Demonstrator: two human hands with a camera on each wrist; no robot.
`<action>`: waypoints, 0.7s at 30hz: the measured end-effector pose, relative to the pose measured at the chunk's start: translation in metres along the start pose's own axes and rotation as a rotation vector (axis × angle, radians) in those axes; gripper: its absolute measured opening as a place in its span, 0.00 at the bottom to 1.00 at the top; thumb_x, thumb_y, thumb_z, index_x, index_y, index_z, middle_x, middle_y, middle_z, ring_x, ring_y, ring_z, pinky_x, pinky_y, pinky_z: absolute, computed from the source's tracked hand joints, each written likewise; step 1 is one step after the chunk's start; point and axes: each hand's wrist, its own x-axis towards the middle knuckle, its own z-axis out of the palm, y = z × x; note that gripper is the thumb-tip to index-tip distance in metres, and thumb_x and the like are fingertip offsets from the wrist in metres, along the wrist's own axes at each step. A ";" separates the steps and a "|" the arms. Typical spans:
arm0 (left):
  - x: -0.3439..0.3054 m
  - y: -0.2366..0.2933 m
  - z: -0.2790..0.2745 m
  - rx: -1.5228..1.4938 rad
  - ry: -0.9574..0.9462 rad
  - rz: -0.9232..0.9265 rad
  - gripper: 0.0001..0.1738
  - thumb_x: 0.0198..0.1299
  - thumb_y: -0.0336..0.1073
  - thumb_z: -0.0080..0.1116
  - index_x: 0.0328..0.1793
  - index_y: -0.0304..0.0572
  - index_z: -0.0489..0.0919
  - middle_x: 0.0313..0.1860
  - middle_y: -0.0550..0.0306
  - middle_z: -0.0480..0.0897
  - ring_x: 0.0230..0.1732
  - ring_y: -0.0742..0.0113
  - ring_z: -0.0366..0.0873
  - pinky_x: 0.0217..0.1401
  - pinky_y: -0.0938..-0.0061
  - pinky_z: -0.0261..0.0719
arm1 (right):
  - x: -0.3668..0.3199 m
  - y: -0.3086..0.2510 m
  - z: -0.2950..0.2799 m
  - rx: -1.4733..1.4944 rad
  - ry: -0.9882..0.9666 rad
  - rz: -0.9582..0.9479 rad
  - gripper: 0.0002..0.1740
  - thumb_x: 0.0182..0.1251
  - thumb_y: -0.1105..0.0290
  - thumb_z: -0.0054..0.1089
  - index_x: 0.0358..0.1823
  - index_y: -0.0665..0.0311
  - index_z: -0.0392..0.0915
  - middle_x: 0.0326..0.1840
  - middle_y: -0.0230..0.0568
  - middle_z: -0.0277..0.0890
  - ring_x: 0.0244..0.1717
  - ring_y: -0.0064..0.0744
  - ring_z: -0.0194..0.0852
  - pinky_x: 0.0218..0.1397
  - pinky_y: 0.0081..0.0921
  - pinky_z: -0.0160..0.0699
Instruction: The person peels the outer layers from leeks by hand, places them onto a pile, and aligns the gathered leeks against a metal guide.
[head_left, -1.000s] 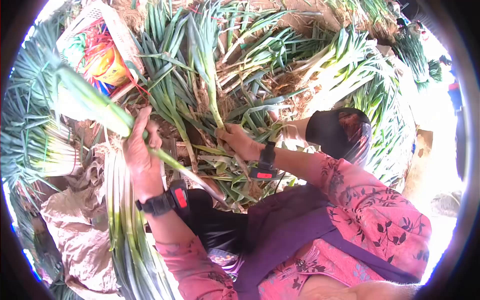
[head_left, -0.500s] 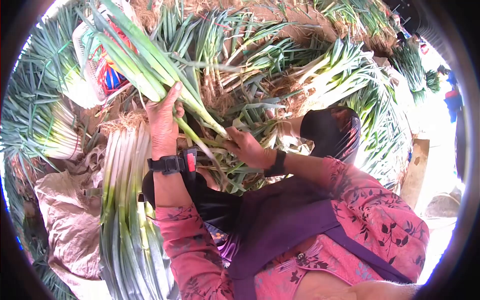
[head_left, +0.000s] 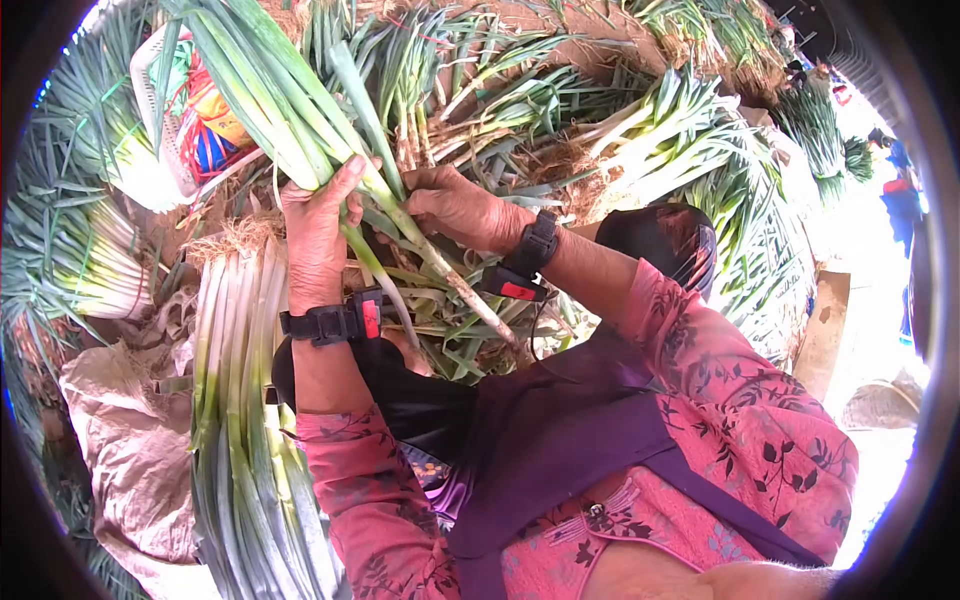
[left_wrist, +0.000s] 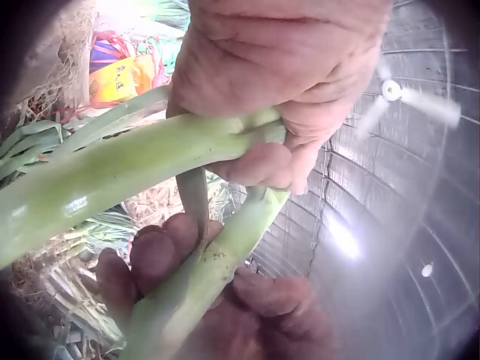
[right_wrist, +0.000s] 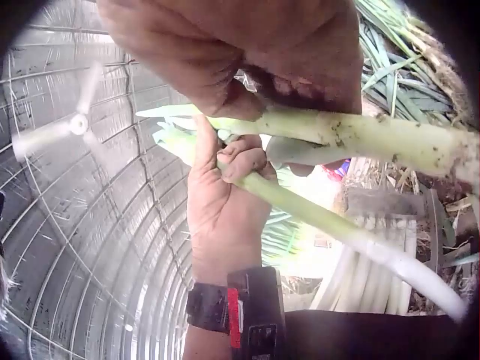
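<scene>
In the head view my left hand (head_left: 318, 225) grips several green leeks (head_left: 285, 115) by their stalks, leaves pointing up and left. A clean pale stalk (right_wrist: 360, 240) hangs below that hand. Another leek (head_left: 455, 285), its base brown and soil-specked, slants down and right between the hands. My right hand (head_left: 460, 210) has its fingers curled about this leek's upper stalk, by a loose outer leaf (head_left: 362, 100). Seen from the left wrist, right-hand fingers (left_wrist: 169, 251) and thumb lie on both sides of the stalk (left_wrist: 202, 289).
Left of the knees lies a bundle of leeks (head_left: 230, 340), roots upward, beside a crumpled tan sack (head_left: 135, 430). A white crate (head_left: 150, 110) with coloured ties stands at the upper left. Loose leeks (head_left: 540, 100) and trimmed leaves (head_left: 450, 340) spread ahead; a bigger pile (head_left: 670, 125) lies right.
My right hand has brought a leek from the pile leftward to the left hand's bunch, then shifted up its stalk. A leaf now stands apart from it. The left hand has moved slightly right.
</scene>
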 end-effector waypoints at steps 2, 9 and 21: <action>0.000 -0.002 0.001 -0.013 -0.026 0.000 0.09 0.58 0.32 0.66 0.44 0.44 0.82 0.35 0.54 0.86 0.21 0.82 0.68 0.22 0.86 0.63 | 0.009 0.018 -0.004 0.306 -0.036 0.001 0.17 0.62 0.75 0.53 0.52 0.76 0.72 0.39 0.42 0.76 0.36 0.31 0.77 0.40 0.25 0.77; -0.005 0.004 0.002 0.011 -0.237 0.027 0.11 0.62 0.35 0.60 0.49 0.41 0.79 0.41 0.49 0.86 0.25 0.80 0.70 0.26 0.84 0.65 | -0.022 -0.009 0.005 0.830 -0.367 0.277 0.22 0.65 0.77 0.49 0.61 0.71 0.66 0.53 0.53 0.73 0.54 0.44 0.74 0.55 0.46 0.79; -0.011 -0.027 0.022 0.065 -0.355 -0.076 0.13 0.59 0.30 0.63 0.50 0.38 0.80 0.39 0.52 0.86 0.27 0.81 0.73 0.26 0.83 0.66 | 0.033 0.066 -0.027 -0.376 0.419 -0.450 0.15 0.73 0.65 0.47 0.44 0.73 0.71 0.28 0.42 0.73 0.34 0.38 0.77 0.35 0.41 0.76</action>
